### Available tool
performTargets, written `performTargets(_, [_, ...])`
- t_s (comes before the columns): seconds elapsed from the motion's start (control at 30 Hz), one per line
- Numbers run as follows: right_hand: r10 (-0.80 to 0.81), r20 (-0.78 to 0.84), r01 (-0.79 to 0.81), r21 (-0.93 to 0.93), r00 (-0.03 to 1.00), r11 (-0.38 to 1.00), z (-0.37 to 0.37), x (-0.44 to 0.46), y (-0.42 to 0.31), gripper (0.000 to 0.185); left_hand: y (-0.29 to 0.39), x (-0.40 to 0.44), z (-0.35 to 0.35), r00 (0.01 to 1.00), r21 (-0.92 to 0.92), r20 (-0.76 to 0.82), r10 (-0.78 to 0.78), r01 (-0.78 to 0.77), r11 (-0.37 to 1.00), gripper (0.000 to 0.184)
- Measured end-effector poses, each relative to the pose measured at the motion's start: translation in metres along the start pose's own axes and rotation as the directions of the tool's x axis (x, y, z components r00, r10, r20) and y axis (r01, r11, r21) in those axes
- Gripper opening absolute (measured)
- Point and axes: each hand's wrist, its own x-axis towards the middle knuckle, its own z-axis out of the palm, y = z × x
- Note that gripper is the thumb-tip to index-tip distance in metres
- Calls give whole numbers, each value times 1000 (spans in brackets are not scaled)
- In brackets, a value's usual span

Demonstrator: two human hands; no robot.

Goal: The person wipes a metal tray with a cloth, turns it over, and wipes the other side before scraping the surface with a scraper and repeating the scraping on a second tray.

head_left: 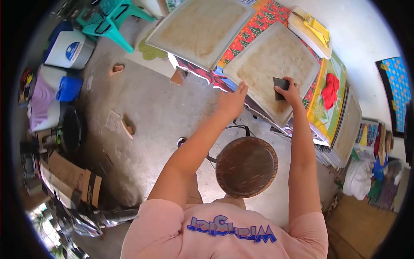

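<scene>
My right hand [290,91] is closed on a thin dark square sheet [281,88], possibly sandpaper, which lies against the face of a large flat board [263,64]. The board is grey-beige with brownish stains and a raised rim. At its near left edge is my left hand [233,102], with fingers close together and curled over the rim. A second, similar board [202,32] lies beyond, to the left. Both rest on a table with a red patterned cloth [271,14].
A round brown stool [246,167] stands before me. To the right are a red cloth [330,91], a container with a yellow tool [317,28] and stacked boards [345,134]. A teal plastic chair [114,21], slippers [116,69] and cardboard [71,177] are on the left.
</scene>
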Motion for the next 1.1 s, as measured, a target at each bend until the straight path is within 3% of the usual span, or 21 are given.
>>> performTargets(0.07, [24, -11, -24, 10, 1000, 1000, 1, -6, 0, 81, -8, -4, -12, 998, -60, 25, 63, -62, 996, 62])
performTargets(0.1, [60, 18, -61, 26, 998, 998, 1, -4, -1, 81, -19, -1, -3, 988, -55, -59, 143, -147, 988, 60])
performTargets(0.2, [145, -4, -145, 42, 989, 989, 5, -1, -4, 84, -31, 7, -20, 970, 66, 92, 226, -232, 970, 66])
performTargets(0.33, [186, 24, -187, 73, 982, 980, 5, 4, -1, 83, -35, 14, -36, 944, 72, 202, 261, -280, 957, 68])
performTargets(0.53, [253, -17, -248, 145, 967, 958, 10, 6, -2, 82, -36, 19, -29, 934, 135, 202, 294, -324, 936, 71])
performTargets(0.73, [307, -6, -306, 85, 952, 948, 9, 7, -6, 81, -37, 26, -31, 908, 200, 261, 327, -383, 902, 73])
performTargets(0.83, [317, -1, -316, 93, 948, 944, 10, 4, -7, 81, -36, 25, -56, 869, 173, 389, 305, -394, 902, 75])
performTargets(0.93, [374, -9, -373, 58, 927, 926, -7, -7, -36, 81, -46, 27, -51, 851, -82, 394, 348, -344, 935, 68])
performTargets(1.0, [350, -51, -343, 108, 935, 933, 5, 1, -21, 79, -70, 22, -1, 909, -486, -2, 416, -365, 794, 55])
performTargets(1.07, [430, -12, -429, 62, 903, 901, -15, -6, -54, 76, -76, 13, -17, 967, -769, 195, 163, 48, 637, 45])
performTargets(1.1, [386, -44, -380, 108, 921, 919, -8, -4, -43, 75, -85, 11, -3, 978, -781, 195, 79, 106, 615, 43])
